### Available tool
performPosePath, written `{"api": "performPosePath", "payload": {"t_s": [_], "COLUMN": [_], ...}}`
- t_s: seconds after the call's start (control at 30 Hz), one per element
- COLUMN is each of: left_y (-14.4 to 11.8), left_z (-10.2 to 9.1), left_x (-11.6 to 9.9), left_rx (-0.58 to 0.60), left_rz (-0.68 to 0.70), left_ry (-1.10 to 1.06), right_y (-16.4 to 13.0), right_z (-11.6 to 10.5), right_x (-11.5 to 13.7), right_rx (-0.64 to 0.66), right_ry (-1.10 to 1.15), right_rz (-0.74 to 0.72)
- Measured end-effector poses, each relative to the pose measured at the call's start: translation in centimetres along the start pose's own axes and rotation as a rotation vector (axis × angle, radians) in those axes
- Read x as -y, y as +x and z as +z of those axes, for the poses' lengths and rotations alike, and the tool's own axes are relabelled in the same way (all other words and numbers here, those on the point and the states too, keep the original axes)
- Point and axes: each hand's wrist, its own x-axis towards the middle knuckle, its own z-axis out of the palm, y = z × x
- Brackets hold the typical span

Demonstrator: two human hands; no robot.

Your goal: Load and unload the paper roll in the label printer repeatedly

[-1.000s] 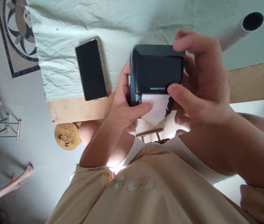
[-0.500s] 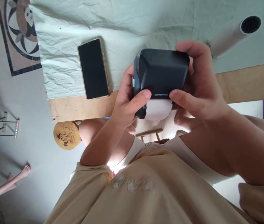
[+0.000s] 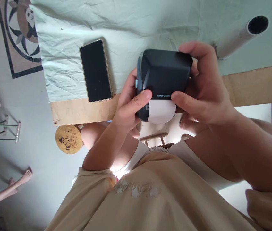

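**Both hands clamp a small label printer above the table edge**

From my remote seat I see the head camera looking down on a dark, boxy label printer (image 3: 165, 75), gripped from both sides and held just over the near edge of the table (image 3: 258, 85). My left hand (image 3: 126, 107) wraps the printer's left side, its thumb pressed on the front just beside the printed brand name. My right hand (image 3: 205, 88) closes around the right side, fingers curled over the top corner and thumb set against the front lip. Both hands are clamped firmly on the casing. A white paper label (image 3: 160, 111) curls out of the slot at the printer's lower front, between the two thumbs.

On the pale, wrinkled cloth (image 3: 78, 25) covering the table, a phone (image 3: 95, 70) with a dark screen lies flat to the left of the printer, near but apart from it. A white tube with a dark round opening (image 3: 243, 35) rests on the cloth at upper right. Another person's bare foot (image 3: 25, 175) shows on the floor at lower left.
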Motion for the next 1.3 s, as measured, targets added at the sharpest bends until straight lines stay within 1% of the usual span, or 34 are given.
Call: {"api": "performPosePath", "payload": {"t_s": [0.1,0.17,0.27,0.33,0.4,0.47,0.5,0.57,0.63,0.77,0.87,0.93,1.0,1.1,1.17,1.23,1.27,1.3], "left_y": [0.0,0.0,0.1,0.1,0.2,0.3,0.4,0.4,0.4,0.3,0.3,0.3,0.3,0.6,0.8,0.9,0.9,0.9], "left_z": [0.0,0.0,0.3,0.6,0.8,0.9,0.9,0.7,0.5,0.5,0.6,0.6,0.6,0.8,0.9,0.9,0.7,0.6], "left_x": [0.0,0.0,-0.1,-0.2,-0.2,-0.2,-0.1,0.1,0.4,0.5,0.2,0.0,-0.1,0.0,0.0,0.1,0.1,0.1], "left_rx": [0.003,-0.014,-0.053,-0.071,-0.117,-0.187,-0.219,-0.254,-0.255,-0.227,-0.238,-0.243,-0.22,-0.194,-0.195,-0.174,-0.143,-0.106], "left_rz": [-0.025,-0.012,0.021,-0.014,-0.083,-0.138,-0.154,-0.173,-0.173,-0.119,-0.031,0.025,0.029,-0.01,-0.001,0.016,0.017,0.008], "left_ry": [0.034,0.072,0.102,0.093,0.09,0.099,0.107,0.111,0.098,0.078,0.085,0.081,0.056,0.027,0.034,0.053,0.061,0.069], "right_y": [-0.1,0.0,0.2,0.3,0.2,0.0,0.0,-0.1,-0.1,-0.1,-0.1,-0.1,-0.1,0.0,0.0,0.0,0.1,0.2], "right_z": [0.1,0.1,0.0,-0.1,-0.3,-0.6,-0.7,-1.0,-1.1,-1.3,-1.4,-1.5,-1.7,-1.7,-1.7,-1.5,-1.5,-1.5], "right_x": [0.2,0.1,0.0,-0.1,0.0,0.2,0.2,0.2,0.1,0.2,0.5,0.6,0.7,1.0,1.6,2.4,2.8,3.2], "right_rx": [-0.004,-0.006,0.015,0.004,-0.061,-0.122,-0.131,-0.106,-0.063,0.034,0.067,0.085,0.09,0.082,0.041,-0.081,-0.153,-0.199], "right_ry": [0.007,-0.008,-0.047,-0.063,-0.155,-0.312,-0.377,-0.436,-0.437,-0.465,-0.489,-0.495,-0.51,-0.568,-0.637,-0.727,-0.731,-0.689], "right_rz": [0.026,0.017,-0.07,-0.14,-0.189,-0.225,-0.24,-0.267,-0.273,-0.243,-0.238,-0.261,-0.291,-0.303,-0.318,-0.358,-0.334,-0.265]}}
